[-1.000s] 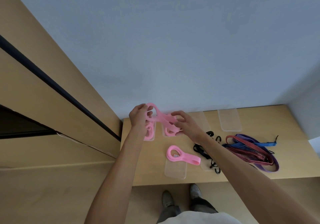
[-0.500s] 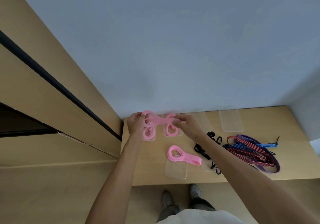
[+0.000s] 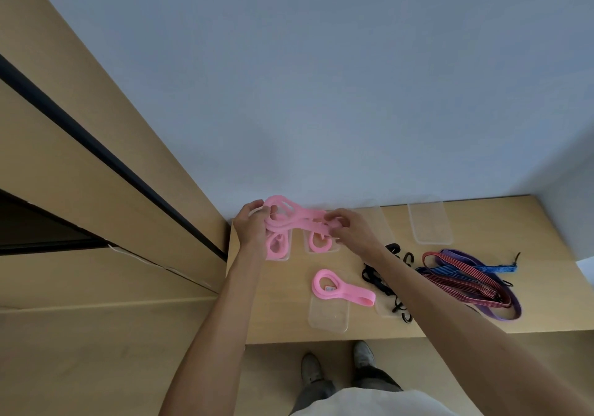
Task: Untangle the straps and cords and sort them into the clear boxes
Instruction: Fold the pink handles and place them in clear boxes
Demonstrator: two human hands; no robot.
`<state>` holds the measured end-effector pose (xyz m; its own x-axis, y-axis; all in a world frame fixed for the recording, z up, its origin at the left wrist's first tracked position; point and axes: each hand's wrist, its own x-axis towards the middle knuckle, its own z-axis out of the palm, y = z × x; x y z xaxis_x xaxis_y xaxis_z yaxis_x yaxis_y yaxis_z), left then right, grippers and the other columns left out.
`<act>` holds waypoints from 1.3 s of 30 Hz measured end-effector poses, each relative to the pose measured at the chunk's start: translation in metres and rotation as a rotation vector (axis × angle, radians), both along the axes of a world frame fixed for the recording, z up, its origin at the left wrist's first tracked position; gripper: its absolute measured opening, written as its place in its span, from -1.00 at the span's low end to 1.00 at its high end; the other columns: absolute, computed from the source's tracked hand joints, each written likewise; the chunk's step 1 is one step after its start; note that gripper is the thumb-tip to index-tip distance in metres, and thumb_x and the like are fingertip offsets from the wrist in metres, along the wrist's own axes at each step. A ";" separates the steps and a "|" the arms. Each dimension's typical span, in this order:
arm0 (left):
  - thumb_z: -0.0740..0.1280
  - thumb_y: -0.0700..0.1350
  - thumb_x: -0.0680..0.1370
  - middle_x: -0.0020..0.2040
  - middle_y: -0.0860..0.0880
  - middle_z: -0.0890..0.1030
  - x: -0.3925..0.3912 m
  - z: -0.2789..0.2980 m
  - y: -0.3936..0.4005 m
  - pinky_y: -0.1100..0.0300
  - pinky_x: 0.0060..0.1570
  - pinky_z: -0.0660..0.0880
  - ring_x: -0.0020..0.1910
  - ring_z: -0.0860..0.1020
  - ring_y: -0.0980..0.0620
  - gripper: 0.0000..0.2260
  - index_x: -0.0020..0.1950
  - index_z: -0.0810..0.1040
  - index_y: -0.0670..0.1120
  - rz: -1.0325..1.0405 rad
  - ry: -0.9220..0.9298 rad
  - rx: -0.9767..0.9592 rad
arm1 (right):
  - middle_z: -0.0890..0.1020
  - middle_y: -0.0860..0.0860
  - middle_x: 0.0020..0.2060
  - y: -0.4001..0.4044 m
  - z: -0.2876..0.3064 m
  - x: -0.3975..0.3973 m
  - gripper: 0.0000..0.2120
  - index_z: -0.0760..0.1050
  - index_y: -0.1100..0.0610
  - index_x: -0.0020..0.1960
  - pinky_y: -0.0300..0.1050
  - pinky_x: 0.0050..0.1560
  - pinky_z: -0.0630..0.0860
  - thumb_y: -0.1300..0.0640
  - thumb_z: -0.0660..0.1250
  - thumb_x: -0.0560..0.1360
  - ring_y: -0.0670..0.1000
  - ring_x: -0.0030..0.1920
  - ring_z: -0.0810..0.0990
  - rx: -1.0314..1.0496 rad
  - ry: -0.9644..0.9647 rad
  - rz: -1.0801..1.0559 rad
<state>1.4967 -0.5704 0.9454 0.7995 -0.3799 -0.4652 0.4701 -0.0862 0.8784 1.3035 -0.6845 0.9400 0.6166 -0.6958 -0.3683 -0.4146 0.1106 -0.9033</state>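
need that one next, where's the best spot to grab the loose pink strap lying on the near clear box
Take the loose pink rubbery strap by its flat straight tail, which juts right past the near clear plastic box. Come from above on the right: the tail overhangs the rim, so fingers could likely pinch it.

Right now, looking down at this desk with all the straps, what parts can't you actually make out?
- Head view: how many pink straps are tangled; the left hand and right hand cover the knot.
- Black cord: its middle is hidden behind the right forearm.
- Clear boxes under the held straps: their contents blend with the hanging loops.
- Tag on the lying pink strap: too small to read.
- Red, blue and purple cords: the count is unclear because they overlap.
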 end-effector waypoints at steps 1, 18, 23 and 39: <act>0.38 -0.35 0.50 -0.18 -0.12 0.73 -0.001 0.003 0.000 0.08 -0.15 0.65 -0.14 0.70 -0.07 -0.79 0.11 0.62 -0.16 -0.019 -0.002 -0.012 | 0.69 0.11 0.01 0.002 0.000 0.001 -0.57 0.52 0.10 0.22 -0.07 -0.12 0.56 0.43 0.32 0.42 0.07 -0.06 0.65 0.014 -0.016 -0.006; 0.34 -0.26 0.49 -0.21 -0.11 0.69 0.000 0.056 -0.012 0.19 -0.30 0.56 -0.32 0.58 0.03 -0.82 0.06 0.61 -0.13 -0.114 -0.118 -0.182 | 0.70 0.13 -0.28 0.005 -0.012 0.009 -0.85 0.63 0.31 -0.10 -0.18 -0.19 0.51 0.20 0.41 0.54 -0.02 -0.31 0.64 0.053 -0.115 -0.043; 0.26 -0.28 0.53 -0.24 -0.01 0.69 0.004 0.038 -0.007 0.21 -0.33 0.54 -0.34 0.59 0.07 -0.81 0.02 0.60 -0.06 -0.118 -0.261 -0.018 | 0.68 0.17 -0.30 0.002 -0.001 0.007 -0.88 0.45 0.11 0.11 -0.14 -0.36 0.52 0.27 0.21 0.62 0.01 -0.40 0.60 -0.118 -0.135 -0.058; 0.31 -0.34 0.55 -0.33 0.00 0.63 0.005 0.011 0.005 0.25 -0.24 0.54 -0.32 0.57 0.07 -0.82 0.02 0.62 -0.09 -0.280 -0.272 0.020 | 0.53 0.08 -0.30 0.006 0.007 0.023 -0.76 0.56 0.24 -0.20 0.04 -0.15 0.38 0.08 0.39 0.53 0.07 -0.25 0.45 -0.118 -0.144 0.078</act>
<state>1.5020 -0.5650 0.9565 0.7613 -0.5939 -0.2603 0.1766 -0.1964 0.9645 1.3261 -0.6784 0.9471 0.7109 -0.6768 -0.1910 -0.2834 -0.0272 -0.9586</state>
